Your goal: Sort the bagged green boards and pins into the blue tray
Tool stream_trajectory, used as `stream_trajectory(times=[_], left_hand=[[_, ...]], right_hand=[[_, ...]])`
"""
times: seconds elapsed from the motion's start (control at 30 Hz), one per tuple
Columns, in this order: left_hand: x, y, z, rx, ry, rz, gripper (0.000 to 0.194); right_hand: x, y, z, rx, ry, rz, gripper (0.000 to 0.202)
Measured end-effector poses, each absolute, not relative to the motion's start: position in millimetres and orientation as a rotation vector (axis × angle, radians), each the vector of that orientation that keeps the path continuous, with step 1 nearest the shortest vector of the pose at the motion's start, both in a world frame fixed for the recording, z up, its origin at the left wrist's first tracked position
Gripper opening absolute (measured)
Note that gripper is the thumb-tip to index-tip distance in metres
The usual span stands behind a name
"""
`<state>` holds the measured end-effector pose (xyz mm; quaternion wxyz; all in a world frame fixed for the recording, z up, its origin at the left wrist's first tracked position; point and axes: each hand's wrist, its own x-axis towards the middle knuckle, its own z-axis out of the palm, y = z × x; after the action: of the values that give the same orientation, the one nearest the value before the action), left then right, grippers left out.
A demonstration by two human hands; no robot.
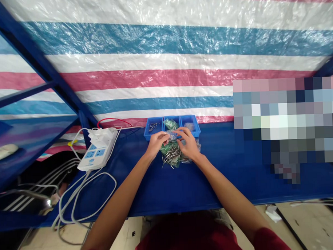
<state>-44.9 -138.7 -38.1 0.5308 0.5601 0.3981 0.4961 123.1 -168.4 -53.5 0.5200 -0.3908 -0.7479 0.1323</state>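
Note:
My left hand (157, 143) pinches the near-left side of a small clear plastic bag (171, 135) in front of the blue bins. From the other side, my right hand (188, 143) has its bent fingers on the same bag; the exact grip is partly hidden. Just below the hands, a heap of thin metal rods or screws (172, 156) lies on a green plastic bag (165, 149). Partly under my right hand is another clear bag (186, 160), its contents unclear.
Three joined blue bins stand behind: the left bin (145, 133) holds metal pieces, the middle one a green bag (171, 124), the right one clear bags (188, 126). A white power strip (98, 153) with looping cables lies left on the blue table (180, 197). The right side is pixelated.

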Motion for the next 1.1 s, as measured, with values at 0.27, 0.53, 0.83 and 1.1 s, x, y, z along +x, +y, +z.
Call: stream_trajectory(times=[0.27,0.53,0.83,1.1], left_hand=[[-46.7,-142.3,-36.3,1.317,0.960,1.057,0.039],[-48.2,-138.0,-41.8,1.638,0.929,1.124,0.039],[-50.5,-144.2,-33.0,1.502,0.881,1.145,0.050],[-53.9,-140.7,-33.6,1.635,1.126,1.267,0.038]], right_hand=[[122.4,-167.4,-54.4,-1.024,-1.834,0.288,0.022],[120.8,-165.8,-51.1,-1.118,-1.557,0.661,0.022],[123.4,-167.8,-50.1,-0.998,-1.757,0.479,0.032],[127.4,-160.5,-49.6,-1.095,-1.500,0.867,0.023]])
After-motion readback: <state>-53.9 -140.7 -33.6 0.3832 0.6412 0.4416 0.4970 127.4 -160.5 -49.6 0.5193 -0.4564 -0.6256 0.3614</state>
